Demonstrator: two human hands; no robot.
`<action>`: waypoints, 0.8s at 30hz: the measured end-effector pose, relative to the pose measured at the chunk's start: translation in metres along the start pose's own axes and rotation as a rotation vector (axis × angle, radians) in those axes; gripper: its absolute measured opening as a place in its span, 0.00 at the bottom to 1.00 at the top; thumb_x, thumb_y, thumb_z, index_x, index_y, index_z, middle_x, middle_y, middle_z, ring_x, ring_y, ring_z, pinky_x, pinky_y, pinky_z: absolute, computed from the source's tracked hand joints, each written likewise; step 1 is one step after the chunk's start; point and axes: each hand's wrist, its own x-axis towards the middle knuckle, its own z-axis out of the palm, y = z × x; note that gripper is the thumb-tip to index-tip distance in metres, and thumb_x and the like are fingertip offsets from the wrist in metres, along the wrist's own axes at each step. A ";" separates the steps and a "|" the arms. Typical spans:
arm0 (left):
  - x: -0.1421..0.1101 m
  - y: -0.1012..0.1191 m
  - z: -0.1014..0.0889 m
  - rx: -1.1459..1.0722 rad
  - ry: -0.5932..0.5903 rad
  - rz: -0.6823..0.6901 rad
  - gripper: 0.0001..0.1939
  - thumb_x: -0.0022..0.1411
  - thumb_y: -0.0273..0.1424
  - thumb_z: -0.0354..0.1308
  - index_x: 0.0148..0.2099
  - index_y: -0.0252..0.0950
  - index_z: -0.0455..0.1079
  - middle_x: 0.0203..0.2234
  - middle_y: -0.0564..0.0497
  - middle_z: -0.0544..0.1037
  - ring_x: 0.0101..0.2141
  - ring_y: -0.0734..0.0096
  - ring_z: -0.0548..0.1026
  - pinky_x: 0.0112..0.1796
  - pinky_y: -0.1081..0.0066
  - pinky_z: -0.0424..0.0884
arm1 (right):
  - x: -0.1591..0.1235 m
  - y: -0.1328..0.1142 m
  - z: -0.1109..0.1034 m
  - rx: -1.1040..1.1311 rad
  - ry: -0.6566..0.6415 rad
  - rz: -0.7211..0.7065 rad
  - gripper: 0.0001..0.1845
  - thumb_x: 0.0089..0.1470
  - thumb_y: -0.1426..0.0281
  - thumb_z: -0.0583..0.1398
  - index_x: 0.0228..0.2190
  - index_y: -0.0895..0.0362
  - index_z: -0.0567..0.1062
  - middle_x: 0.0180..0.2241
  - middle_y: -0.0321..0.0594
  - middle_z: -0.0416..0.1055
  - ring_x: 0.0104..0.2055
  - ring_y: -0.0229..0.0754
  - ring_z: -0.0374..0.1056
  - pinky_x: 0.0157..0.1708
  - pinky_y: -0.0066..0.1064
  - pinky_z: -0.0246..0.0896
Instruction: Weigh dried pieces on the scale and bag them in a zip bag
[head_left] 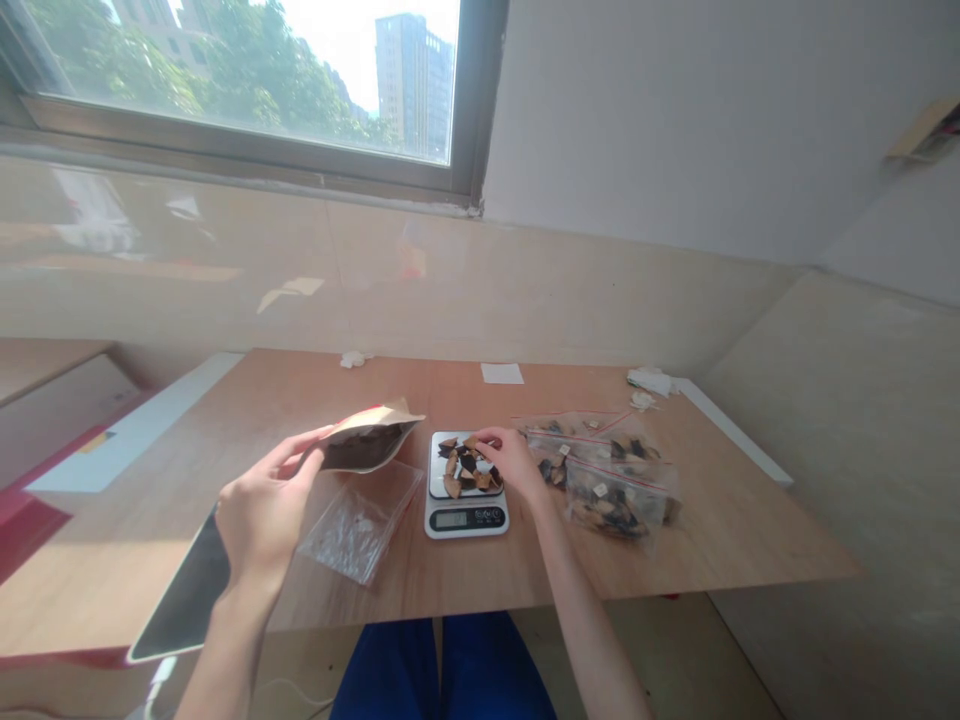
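My left hand [274,490] is closed on the rim of a paper pouch [367,447], whose dark mouth gapes toward me. A small white digital kitchen scale [466,520] stands in front of me, with dried brown and black pieces [466,470] spread over its plate. Over the plate's right side, my right hand [514,458] has its thumb and fingers pinched at the pieces. Whether a piece is between the fingertips is too small to make out. Beside the scale on the left lies a clear zip bag [360,525] that looks nearly flat.
Several clear zip bags with dark dried pieces [611,505] lie right of the scale. A tablet [184,590] rests at the wooden table's [720,520] front left, a white cable [159,680] near it. Paper [501,373] and crumpled tissue [354,358] lie along the back.
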 end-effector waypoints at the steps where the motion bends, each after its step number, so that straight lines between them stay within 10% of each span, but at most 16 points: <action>1: 0.000 0.000 0.000 -0.002 0.002 0.002 0.13 0.54 0.41 0.56 0.43 0.53 0.74 0.26 0.58 0.78 0.31 0.71 0.76 0.29 0.76 0.62 | 0.000 -0.001 -0.001 -0.020 -0.020 0.003 0.10 0.49 0.75 0.57 0.32 0.60 0.78 0.34 0.43 0.77 0.35 0.42 0.72 0.37 0.31 0.64; 24: -0.007 -0.001 -0.001 -0.009 0.003 0.082 0.13 0.54 0.39 0.57 0.43 0.49 0.74 0.28 0.55 0.80 0.34 0.66 0.77 0.29 0.74 0.65 | -0.010 0.008 -0.017 -0.197 0.059 -0.009 0.11 0.45 0.80 0.59 0.23 0.57 0.80 0.28 0.44 0.77 0.33 0.45 0.72 0.38 0.35 0.63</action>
